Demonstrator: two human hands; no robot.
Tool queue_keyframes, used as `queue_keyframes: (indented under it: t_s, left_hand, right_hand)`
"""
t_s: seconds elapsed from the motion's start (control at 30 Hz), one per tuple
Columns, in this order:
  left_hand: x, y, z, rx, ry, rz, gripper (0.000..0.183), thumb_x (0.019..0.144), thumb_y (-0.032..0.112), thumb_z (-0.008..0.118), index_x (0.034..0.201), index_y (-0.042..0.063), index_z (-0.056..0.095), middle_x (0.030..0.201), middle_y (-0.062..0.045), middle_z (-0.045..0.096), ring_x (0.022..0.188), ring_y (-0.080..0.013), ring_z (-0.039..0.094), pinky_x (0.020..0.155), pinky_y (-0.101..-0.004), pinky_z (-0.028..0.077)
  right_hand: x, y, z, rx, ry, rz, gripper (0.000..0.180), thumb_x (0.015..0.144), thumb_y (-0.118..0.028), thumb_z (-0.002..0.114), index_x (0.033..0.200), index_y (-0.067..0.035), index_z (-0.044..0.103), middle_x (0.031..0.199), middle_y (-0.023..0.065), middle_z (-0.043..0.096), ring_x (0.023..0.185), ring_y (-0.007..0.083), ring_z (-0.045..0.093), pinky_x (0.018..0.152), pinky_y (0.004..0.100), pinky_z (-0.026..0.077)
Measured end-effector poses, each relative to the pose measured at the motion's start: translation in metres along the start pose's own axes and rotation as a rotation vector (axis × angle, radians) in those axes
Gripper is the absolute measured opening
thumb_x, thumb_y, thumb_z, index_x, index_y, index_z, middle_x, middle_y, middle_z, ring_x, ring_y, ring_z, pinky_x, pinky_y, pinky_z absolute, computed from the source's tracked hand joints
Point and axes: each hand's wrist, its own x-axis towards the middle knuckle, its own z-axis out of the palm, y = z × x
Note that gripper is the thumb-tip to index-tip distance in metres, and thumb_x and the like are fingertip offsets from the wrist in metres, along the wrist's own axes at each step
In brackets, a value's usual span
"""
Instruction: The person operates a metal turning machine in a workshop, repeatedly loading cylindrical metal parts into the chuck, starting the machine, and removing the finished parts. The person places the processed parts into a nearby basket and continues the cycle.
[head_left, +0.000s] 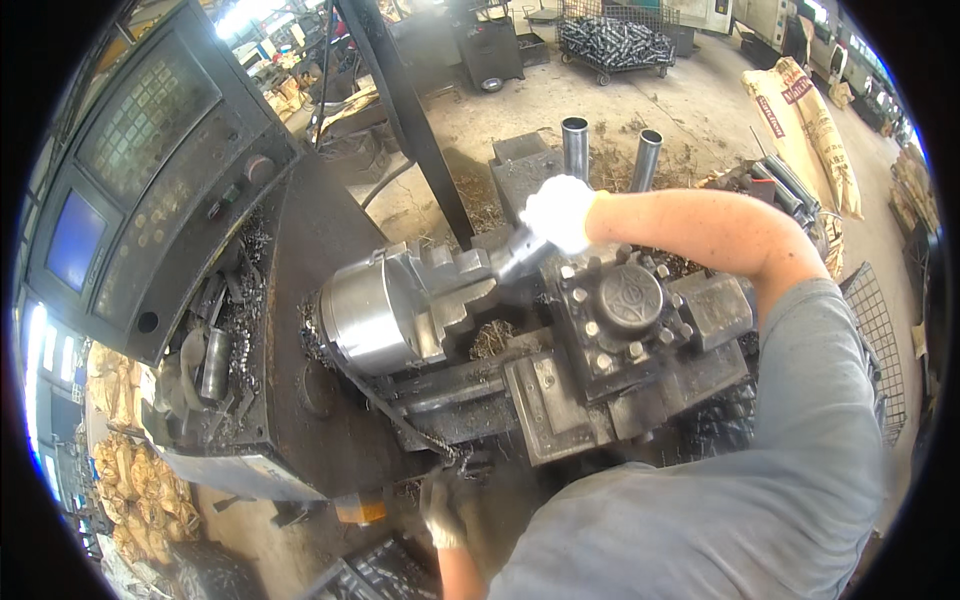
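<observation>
A lathe's three-jaw chuck (375, 311) faces right in the middle of the view. My right hand (559, 214), in a white glove, is closed around a metal tube (525, 251), whose blurred lower end lies beside the stepped chuck jaws (461, 289). Right of the chuck sits the square tool post (630, 296) with its bolts, on the carriage. My left hand (442, 510), also gloved, is low in front of the lathe, close to a dark bar or handle (397, 420) with metal shavings at its end. The fingers of that hand are dark and blurred, and their grip is unclear.
Two upright metal tubes (576, 150) stand behind the tool post. A control panel (150, 172) rises at the left, above a shelf with a short tube (216, 364) and shavings. A dark post (409, 112) slants behind the chuck. More tubes (787, 191) lie at the right.
</observation>
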Motion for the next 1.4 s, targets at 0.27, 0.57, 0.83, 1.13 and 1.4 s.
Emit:
queue_keyframes:
  t_s: [0.27,0.57,0.83,1.13,1.4]
  left_hand:
    - [0.011,-0.013,-0.138,-0.222,0.705,0.093,0.051,0.11,0.049,0.051,0.128,0.003,0.063,0.12,-0.016,0.069,0.102,-0.0324,0.067,0.094,-0.0498,0.057]
    - [0.018,0.006,-0.2,-0.121,0.591,0.018,0.039,0.112,0.018,0.051,0.145,-0.002,0.057,0.132,-0.016,0.069,0.111,-0.0295,0.068,0.091,-0.0361,0.058]
    - [0.01,0.028,-0.16,0.109,0.76,0.089,0.054,0.103,0.026,0.067,0.149,0.0,0.055,0.134,-0.02,0.067,0.12,-0.0386,0.065,0.101,-0.0482,0.055]
    - [0.027,0.221,0.048,1.13,0.575,1.544,0.042,0.091,-0.002,0.071,0.13,-0.014,0.062,0.123,-0.027,0.071,0.112,-0.0469,0.068,0.106,-0.0569,0.053]
    - [0.193,0.403,0.234,1.705,0.579,0.882,0.087,0.104,0.026,0.059,0.173,0.012,0.008,0.118,-0.03,0.073,0.104,-0.0473,0.075,0.092,-0.0569,0.059]
  right_hand:
    - [0.056,-0.016,0.044,0.684,-0.261,-0.13,0.054,0.061,-0.038,0.087,0.098,0.001,0.079,0.097,0.0185,0.079,0.086,0.0312,0.074,0.076,0.0442,0.057]
    - [0.068,-0.014,0.059,0.692,-0.211,-0.061,0.041,0.064,-0.022,0.091,0.093,0.003,0.077,0.082,0.013,0.076,0.067,0.0234,0.069,0.061,0.0411,0.054]
    - [0.018,-0.024,0.017,0.448,0.109,0.088,0.07,0.081,-0.035,0.075,0.142,-0.003,0.064,0.127,0.0221,0.074,0.115,0.0376,0.072,0.102,0.0448,0.058]
    - [-0.215,-0.134,-0.007,0.96,0.835,0.159,0.039,0.082,-0.01,0.07,0.119,0.0,0.075,0.091,0.0137,0.077,0.082,0.0219,0.076,0.077,0.0347,0.06]
    - [-0.245,-0.164,0.042,1.266,0.602,0.019,0.035,0.086,-0.007,0.076,0.12,-0.001,0.074,0.101,0.017,0.079,0.086,0.0287,0.079,0.079,0.0368,0.063]
